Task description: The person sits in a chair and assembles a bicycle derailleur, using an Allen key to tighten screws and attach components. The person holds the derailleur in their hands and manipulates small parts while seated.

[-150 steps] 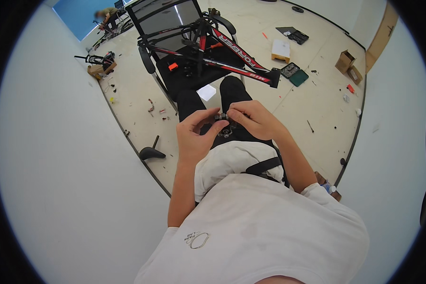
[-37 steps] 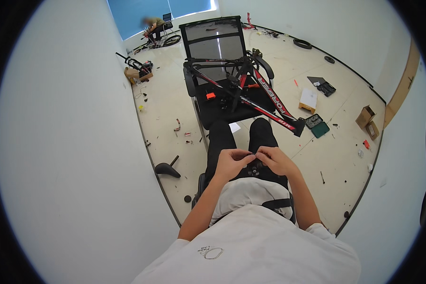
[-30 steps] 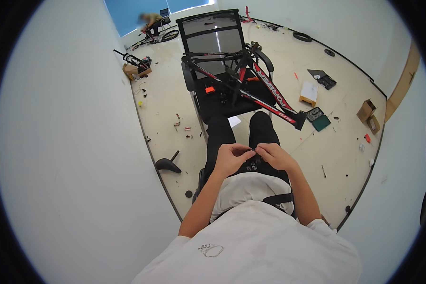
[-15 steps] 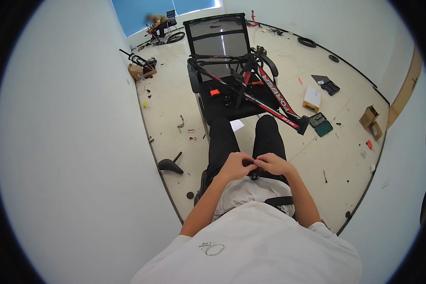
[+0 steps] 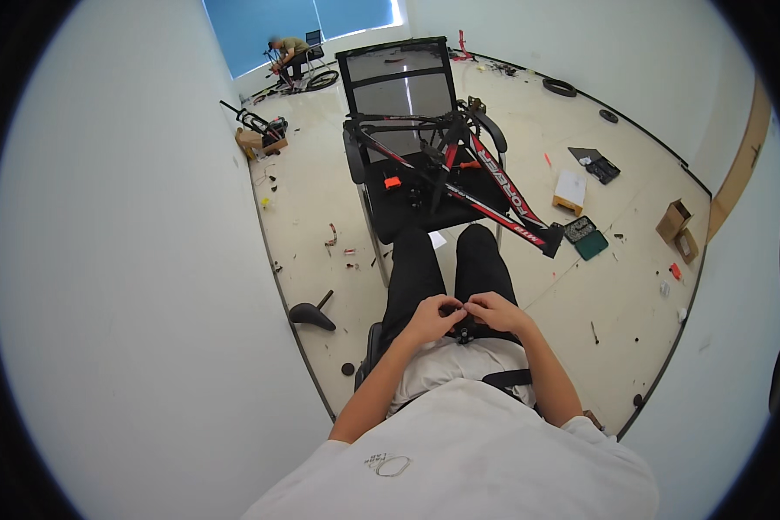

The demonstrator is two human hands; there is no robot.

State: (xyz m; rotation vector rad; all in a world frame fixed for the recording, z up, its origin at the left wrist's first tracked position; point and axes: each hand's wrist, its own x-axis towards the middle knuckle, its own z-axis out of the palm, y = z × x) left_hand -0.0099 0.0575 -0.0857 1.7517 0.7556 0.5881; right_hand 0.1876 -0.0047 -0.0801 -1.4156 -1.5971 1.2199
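Over my lap, my left hand (image 5: pixel 433 320) and my right hand (image 5: pixel 497 312) meet with thumbs and fingertips pinched close together. Whatever is between the fingertips is too small or hidden to name. Just below them a small dark part with a shiny spot (image 5: pixel 464 334) shows against my clothes; I cannot tell whether it is held. Beyond my knees, a black, red and white bicycle frame (image 5: pixel 504 186) lies across a black mesh office chair (image 5: pixel 405 91). An orange object (image 5: pixel 393 183) and several small dark parts rest on its seat.
On the floor to the left lie a bicycle saddle (image 5: pixel 310 315) with its post and a box of parts (image 5: pixel 260 139). To the right are an open green tool case (image 5: pixel 591 243), a black case (image 5: pixel 600 165), cardboard boxes (image 5: pixel 674 221) and a tyre (image 5: pixel 560 87). Far back, a person (image 5: pixel 292 54) sits beside a wheel.
My hands stay together over my lap and sit slightly lower in the picture. My knees have drawn closer together, and the shiny spot below my hands shows more clearly.
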